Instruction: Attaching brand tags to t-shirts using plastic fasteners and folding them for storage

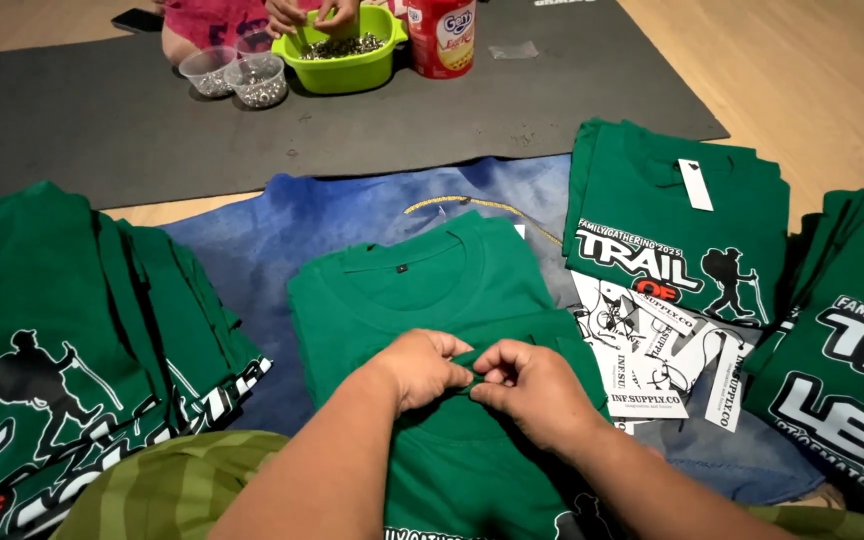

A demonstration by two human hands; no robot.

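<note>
A green t-shirt point(422, 290) lies flat on a blue cloth point(282, 240) in front of me, collar away from me. My left hand point(422, 365) and my right hand point(532, 390) meet over its middle, both pinching a small fold of the green fabric between fingertips. What sits between the fingers beyond fabric is hidden. A thin yellow cord point(482, 207) lies just past the collar.
Stacks of folded green printed shirts lie at left point(62, 330), at right point(672, 220) and far right point(852, 350). Black-and-white paper tags point(652, 350) lie beside my right hand. On a grey mat point(102, 120), another person's hands point(312, 15) work over a green bowl point(347, 60), clear cups point(237, 75), a red canister point(440, 35).
</note>
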